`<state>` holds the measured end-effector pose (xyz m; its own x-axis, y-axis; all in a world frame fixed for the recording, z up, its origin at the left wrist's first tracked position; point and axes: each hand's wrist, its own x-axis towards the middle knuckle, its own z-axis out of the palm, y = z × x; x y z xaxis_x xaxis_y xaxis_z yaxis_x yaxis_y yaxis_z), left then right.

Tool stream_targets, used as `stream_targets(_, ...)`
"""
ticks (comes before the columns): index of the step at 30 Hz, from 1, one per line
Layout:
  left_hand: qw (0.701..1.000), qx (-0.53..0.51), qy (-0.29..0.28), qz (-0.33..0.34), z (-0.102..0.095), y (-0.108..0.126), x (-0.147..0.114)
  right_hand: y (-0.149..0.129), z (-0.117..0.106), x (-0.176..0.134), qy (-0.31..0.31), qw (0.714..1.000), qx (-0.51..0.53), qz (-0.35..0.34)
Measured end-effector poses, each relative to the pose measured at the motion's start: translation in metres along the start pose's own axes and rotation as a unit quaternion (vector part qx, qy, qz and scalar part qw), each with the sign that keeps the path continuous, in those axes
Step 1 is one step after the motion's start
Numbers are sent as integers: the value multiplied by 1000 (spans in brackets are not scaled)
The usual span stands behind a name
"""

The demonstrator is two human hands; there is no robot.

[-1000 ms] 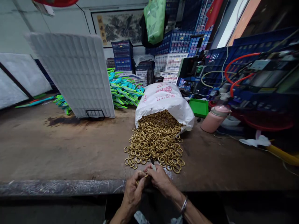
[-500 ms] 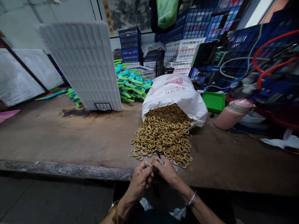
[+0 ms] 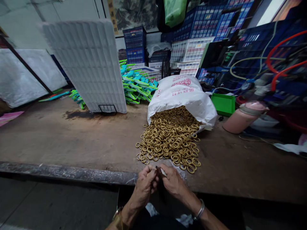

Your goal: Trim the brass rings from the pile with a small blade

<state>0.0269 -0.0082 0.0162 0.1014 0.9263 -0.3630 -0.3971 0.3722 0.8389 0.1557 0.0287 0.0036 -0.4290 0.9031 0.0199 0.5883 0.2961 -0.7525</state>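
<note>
My left hand (image 3: 144, 184) is closed in a pinch just beyond the table's front edge. A gold ring is in its fingertips, mostly hidden now; a bit of gold showed there a moment ago. Close beside it, my right hand (image 3: 174, 182) is wrapped round a small knife (image 3: 163, 172) with a pale handle and a dark tip pointing at the left fingertips. Just past both hands lies a heap of gold rings (image 3: 168, 140), spilling from the mouth of a white sack (image 3: 181, 89) with red print that lies on its side.
On the brown table (image 3: 48, 137) a white ribbed panel (image 3: 86, 64) stands at the left. Green and turquoise plastic pieces (image 3: 139, 84) are piled behind it. At the right are a green tray (image 3: 223, 104) and a pink bottle (image 3: 244, 118). Stacked crates (image 3: 189, 51) fill the back.
The right hand has turned slightly, so the knife's dark tip has swung from pointing away to pointing at the left fingertips. The view has shifted a little.
</note>
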Motion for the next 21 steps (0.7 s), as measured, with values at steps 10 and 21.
stream_targets(10,1000,16,6,9,-6,-4,1,-5,5,-3,-11,995,-102,-4)
stream_targets(21,996,76,24,26,-8,-5,0,-3,8,0,-39,995,-88,7)
